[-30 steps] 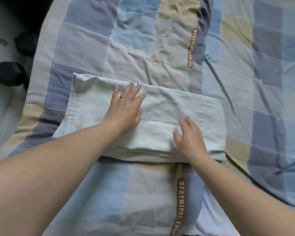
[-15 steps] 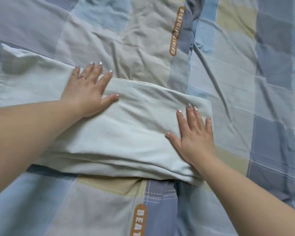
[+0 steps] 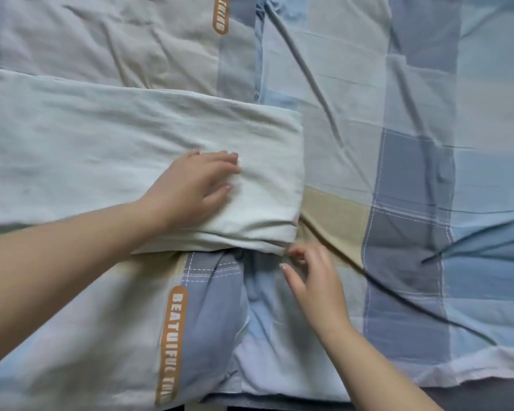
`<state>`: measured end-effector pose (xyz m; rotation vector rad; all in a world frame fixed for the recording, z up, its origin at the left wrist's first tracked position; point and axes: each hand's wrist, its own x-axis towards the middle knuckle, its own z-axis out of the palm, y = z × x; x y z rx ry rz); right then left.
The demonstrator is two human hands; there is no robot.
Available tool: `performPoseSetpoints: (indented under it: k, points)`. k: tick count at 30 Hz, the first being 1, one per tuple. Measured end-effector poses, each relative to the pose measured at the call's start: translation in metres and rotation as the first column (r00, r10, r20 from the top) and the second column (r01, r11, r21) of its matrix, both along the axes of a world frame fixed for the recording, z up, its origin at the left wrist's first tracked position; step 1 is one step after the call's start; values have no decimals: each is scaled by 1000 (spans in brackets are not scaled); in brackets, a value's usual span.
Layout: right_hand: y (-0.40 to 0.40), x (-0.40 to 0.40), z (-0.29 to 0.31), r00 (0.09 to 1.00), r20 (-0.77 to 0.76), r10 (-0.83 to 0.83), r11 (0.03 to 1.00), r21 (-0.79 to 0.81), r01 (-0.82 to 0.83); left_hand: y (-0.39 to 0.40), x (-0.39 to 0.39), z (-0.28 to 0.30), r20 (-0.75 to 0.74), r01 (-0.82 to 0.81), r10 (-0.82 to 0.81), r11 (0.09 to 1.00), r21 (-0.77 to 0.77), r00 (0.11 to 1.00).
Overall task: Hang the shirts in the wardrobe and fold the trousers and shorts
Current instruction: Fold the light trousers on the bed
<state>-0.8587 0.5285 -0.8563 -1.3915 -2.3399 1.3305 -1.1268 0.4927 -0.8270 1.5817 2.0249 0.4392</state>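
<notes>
While left hand [image 3: 190,188] rests relaxed on trousers [image 3: 86,149], right hand [image 3: 315,280] — fingers loosely curled — touches their near corner, quilt [image 3: 413,173] beyond

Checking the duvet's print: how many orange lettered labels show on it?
2. The top label sits at the picture's upper edge, beyond the folded garment; the near label lies below it. More may hide under the garment.

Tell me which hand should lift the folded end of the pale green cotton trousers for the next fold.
Right, probably. The right hand is at the near end corner of the folded pale green trousers, fingers loosely curled; the left hand lies flat on top, pinning them.
</notes>
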Motion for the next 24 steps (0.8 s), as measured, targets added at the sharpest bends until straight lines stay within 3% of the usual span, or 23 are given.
performPoseSetpoints:
  k: [3, 7, 11, 16, 18, 21, 24]
  points:
    - [9, -17, 0, 987, -27, -159, 986, -59, 158, 52, 7, 6, 123, -113, 115, 993, -28, 986]
    - [16, -18, -4, 977, -46, -210, 977, -40, 208, 103, 18, 4, 221, -235, 270, 957, -171, 937]
    - [23, -16, -9, 983, -74, -168, 984, 53, 172, 134, 30, -7, 58, -285, 297, 945, -164, 953]
    - [32, -6, -9, 990, -122, -74, 989, 117, 88, 159, 32, -8, 24, -406, 435, 859, -312, 900]
    - [28, 4, -7, 989, -148, -25, 990, 132, 45, 166, 29, -8, 21, -451, 477, 844, -289, 879]
    - [6, 18, -3, 986, -165, 0, 996, 93, 16, 166, 34, -13, 40, -495, 521, 829, -260, 852]
    - [-6, 18, -6, 989, -140, -46, 999, 10, 48, 155, 42, -19, 25, -428, 442, 880, -205, 897]
